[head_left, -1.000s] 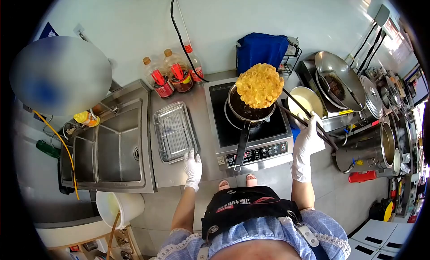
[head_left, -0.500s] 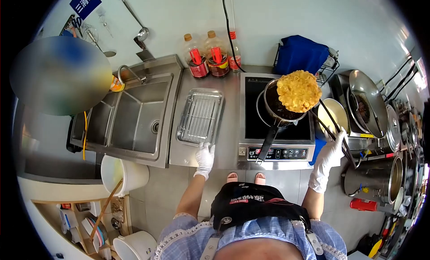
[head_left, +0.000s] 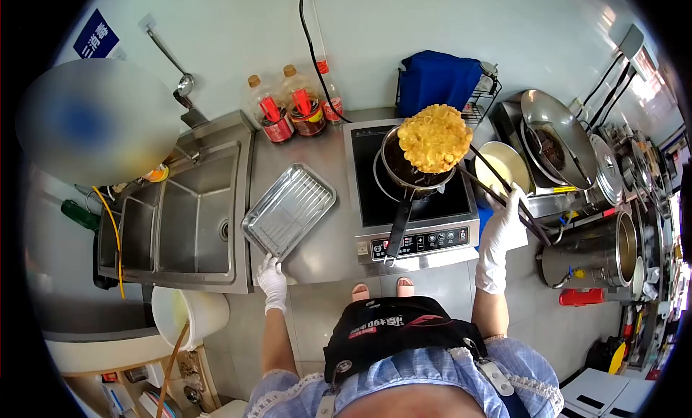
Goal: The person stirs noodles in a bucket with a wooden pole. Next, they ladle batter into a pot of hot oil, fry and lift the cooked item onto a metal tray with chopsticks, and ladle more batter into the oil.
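Note:
Gloved in white, my right hand (head_left: 507,220) is closed around a pair of long dark chopsticks (head_left: 534,225). Their tips hold a golden fried cake (head_left: 435,138) above a small pot (head_left: 401,174) of dark liquid on the induction cooker (head_left: 370,194). My left hand (head_left: 272,279), also gloved, touches the near corner of a metal tray with a wire rack (head_left: 289,210); its fingers look pressed at the edge. The tray lies slanted on the steel counter (head_left: 322,255). A bowl of pale batter (head_left: 502,166) stands right of the cooker.
To the left is a steel sink (head_left: 198,223). Bottles (head_left: 274,117) stand by the wall, near a blue cloth (head_left: 439,83) over a wire rack. A wok (head_left: 555,133) and a large steel pot (head_left: 587,252) are at the right, a white bucket (head_left: 209,313) below the sink.
The tray has turned from nearly straight to slanted, its near end shifted left with my left hand. The fried cake stays held above the pot. The camera view has shifted.

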`<move>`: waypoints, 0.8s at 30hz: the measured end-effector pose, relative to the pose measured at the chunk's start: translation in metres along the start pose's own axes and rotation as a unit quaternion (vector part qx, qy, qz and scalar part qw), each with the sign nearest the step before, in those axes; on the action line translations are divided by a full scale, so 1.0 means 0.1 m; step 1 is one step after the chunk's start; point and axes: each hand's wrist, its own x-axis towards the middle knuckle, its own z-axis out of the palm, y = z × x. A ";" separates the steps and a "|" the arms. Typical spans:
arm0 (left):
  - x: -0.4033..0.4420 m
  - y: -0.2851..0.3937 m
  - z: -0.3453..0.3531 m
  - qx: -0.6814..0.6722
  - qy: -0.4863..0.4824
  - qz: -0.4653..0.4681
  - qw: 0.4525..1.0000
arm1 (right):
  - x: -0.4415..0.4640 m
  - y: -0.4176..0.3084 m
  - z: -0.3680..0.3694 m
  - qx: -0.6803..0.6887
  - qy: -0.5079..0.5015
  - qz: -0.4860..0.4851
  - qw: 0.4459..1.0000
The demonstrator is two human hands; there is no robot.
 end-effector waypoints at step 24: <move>-0.71 1.02 -0.21 -0.078 0.031 -0.018 0.996 | 0.09 -0.07 -0.01 0.009 -0.039 -0.030 0.999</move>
